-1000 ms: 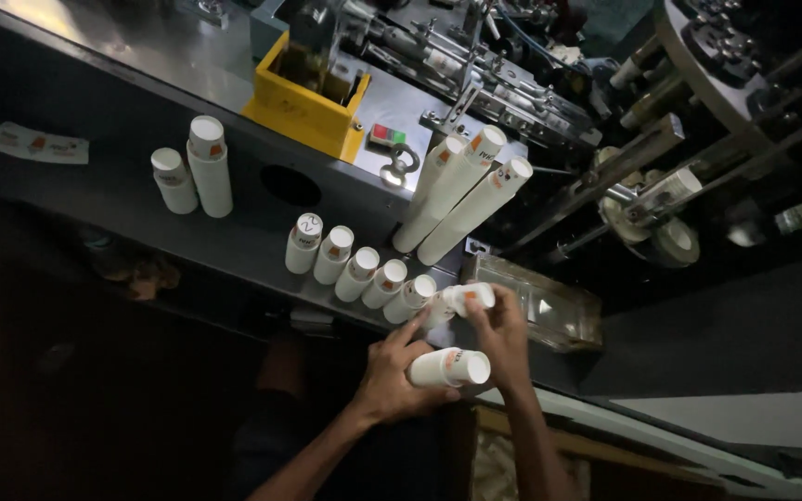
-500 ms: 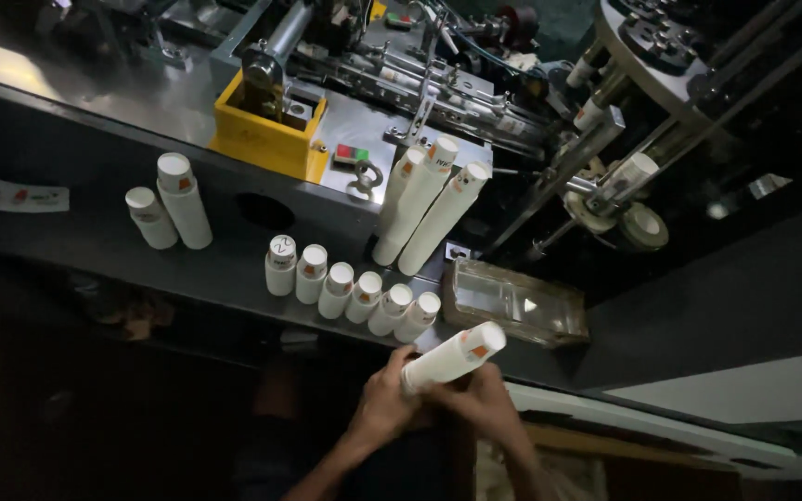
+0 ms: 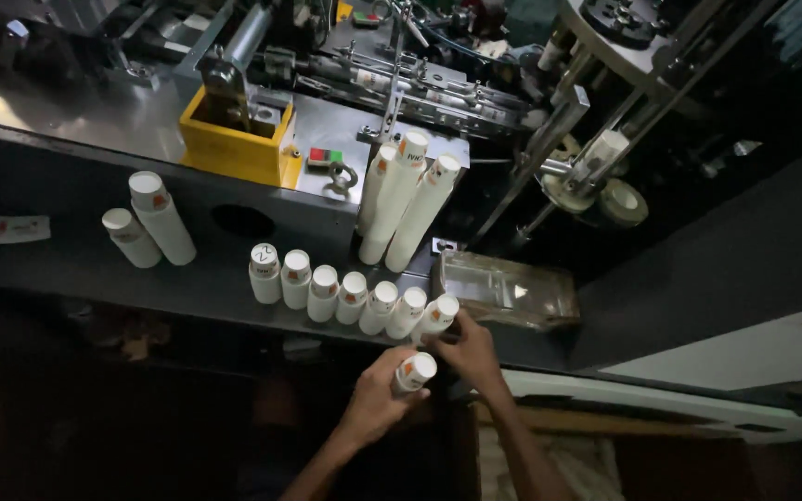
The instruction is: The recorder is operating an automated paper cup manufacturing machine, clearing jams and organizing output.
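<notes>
Low at the tabletop point(image 3: 76, 269) edge: left hand point(image 3: 378, 404) clenched round a short cup stack point(image 3: 414, 371), right hand point(image 3: 471, 351) fingers gripping the end stack of the row point(image 3: 350, 295). Risk of toppling the neighbouring stacks, standing touching. Behind, tall leaning stacks point(image 3: 406, 199), a yellow box point(image 3: 234, 148), a plastic-wrapped tray point(image 3: 508, 292) crowding the right.

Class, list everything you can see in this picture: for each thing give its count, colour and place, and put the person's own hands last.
Cup stacks in row: seven, white, front of shelf.
Tall cup stacks: three, white, leaning against machine.
Cup stacks at left: two, white, left of shelf.
Yellow box: one, on machine.
Clear wrapper: one, right of row.
Shelf: one, dark.
Held cup stack: one, white, below row.
Left hand: holds held cup stack.
Right hand: touches row's right end.
</notes>
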